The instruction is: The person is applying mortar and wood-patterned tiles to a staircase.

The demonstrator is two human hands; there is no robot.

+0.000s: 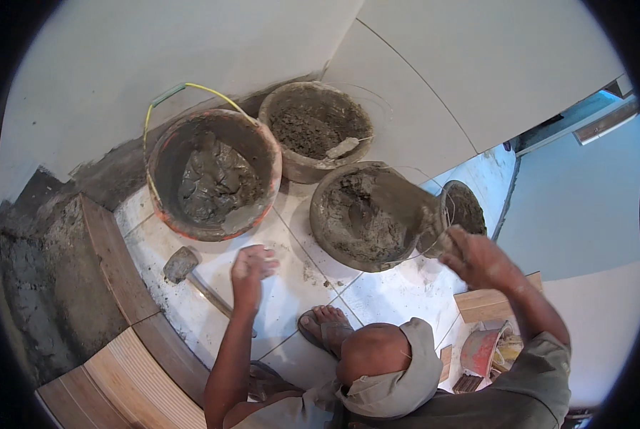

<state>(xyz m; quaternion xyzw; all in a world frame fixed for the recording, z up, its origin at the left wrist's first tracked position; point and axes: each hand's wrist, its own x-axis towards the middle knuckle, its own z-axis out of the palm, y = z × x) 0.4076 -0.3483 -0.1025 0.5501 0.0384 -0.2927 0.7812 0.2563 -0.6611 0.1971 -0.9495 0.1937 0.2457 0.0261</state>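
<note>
1. The right hand point(480, 263) is beside the small bucket point(481, 203), its fingers curled; blur hides what they pinch.
2. The left hand point(251, 272) hovers, seemingly bare, nearer than the orange-rimmed bucket point(164, 168), fingers loosely bent.
3. Wet mortar point(359, 222) lies in the wide tub point(319, 229) between the hands.
4. Left of the left hand lies a mallet point(181, 264).
</note>
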